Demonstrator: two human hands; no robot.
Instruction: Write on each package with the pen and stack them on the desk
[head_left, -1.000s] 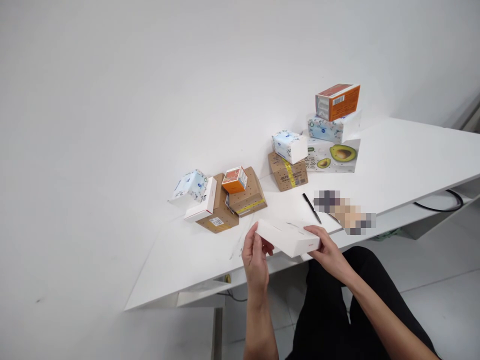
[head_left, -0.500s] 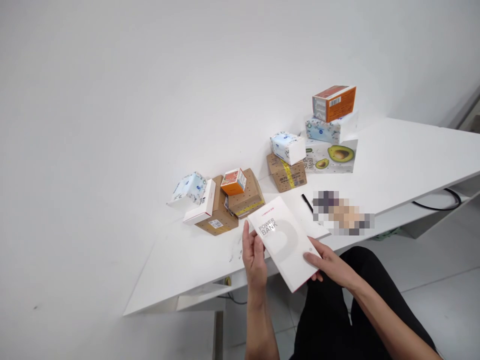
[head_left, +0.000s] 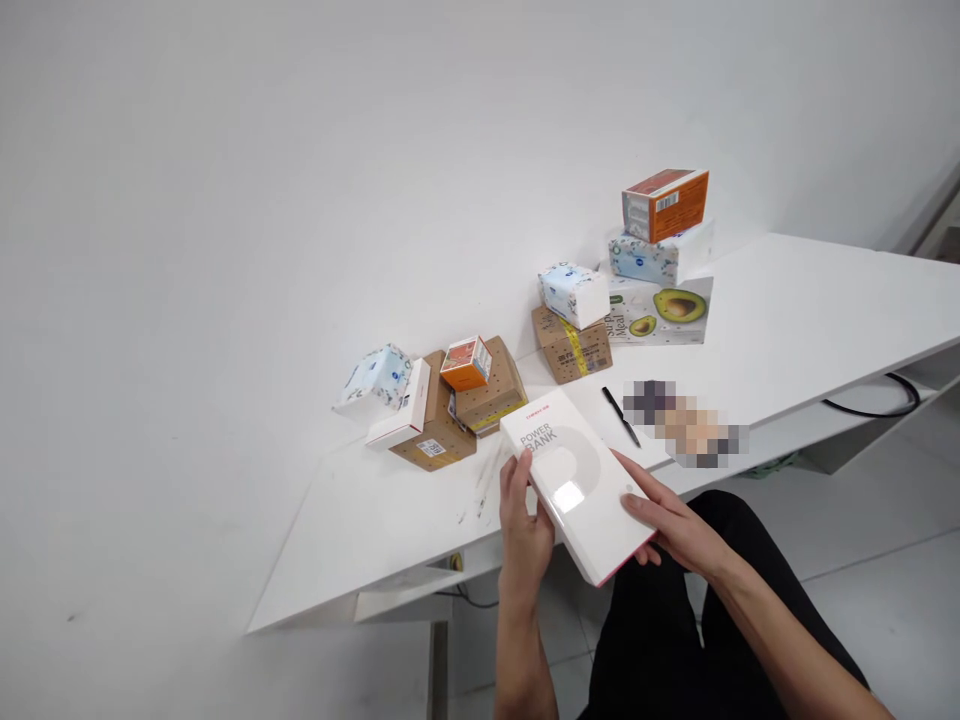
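A flat white power bank box is held tilted over the front edge of the table, its printed face up with a bright glare spot. Along its left side, my left hand is closed on the edge, the thumb near the lettering. My right hand grips the lower right corner, thumb on top and fingers underneath. Just beyond the box, a black pen lies on the table beside a blurred-out patch.
On the white table, cardboard boxes stand at left with a tissue pack, a slim white box and an orange box. Farther right are another cardboard box, an avocado-printed box, tissue packs and a larger orange box.
The power bank box has shifted slightly right and its tilt has changed, showing more of its side and a glare spot. My left hand has moved right with it, the thumb now on the face.
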